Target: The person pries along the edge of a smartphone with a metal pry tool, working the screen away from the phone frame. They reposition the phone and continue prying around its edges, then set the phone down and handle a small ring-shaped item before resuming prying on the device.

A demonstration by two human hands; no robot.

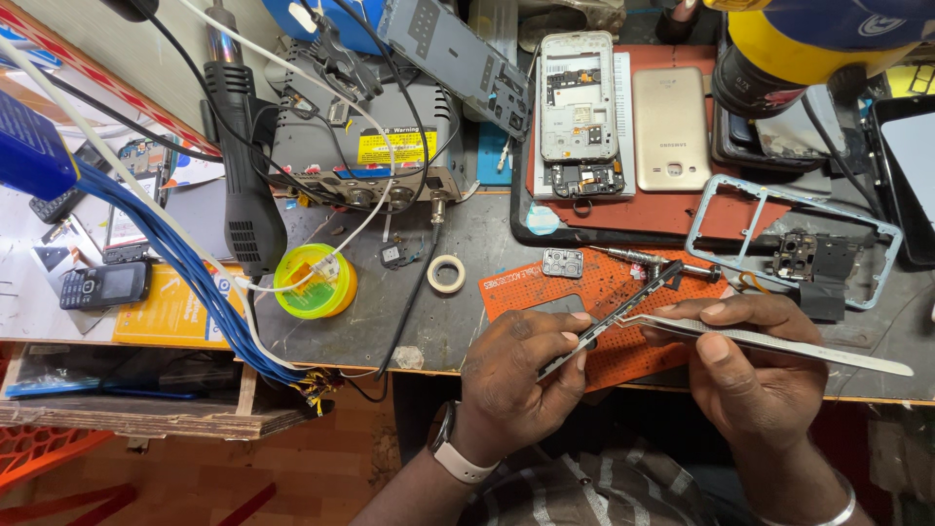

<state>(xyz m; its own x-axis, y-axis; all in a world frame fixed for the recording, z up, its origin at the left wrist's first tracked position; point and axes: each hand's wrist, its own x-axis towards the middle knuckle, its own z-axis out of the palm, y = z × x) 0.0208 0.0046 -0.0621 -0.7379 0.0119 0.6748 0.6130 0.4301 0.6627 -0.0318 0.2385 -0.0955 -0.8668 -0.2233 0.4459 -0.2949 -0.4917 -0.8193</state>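
My left hand [516,375] grips a thin dark phone part [623,312], seen edge-on and slanting up to the right over the orange perforated mat [545,284]. My right hand [755,385] pinches long silver tweezers [779,343]. Their tips touch the dark part beside my left thumb, and their tail runs out to the right past the bench edge. Both hands hover at the front edge of the bench, almost touching each other.
An opened phone [579,112] and a gold back cover [670,127] lie on a red mat behind. A pale blue phone frame [726,209], a screwdriver [643,258], a tape roll [446,274], a yellow-green tin [314,282], a hot-air gun [243,166] and blue cables [185,263] crowd the bench.
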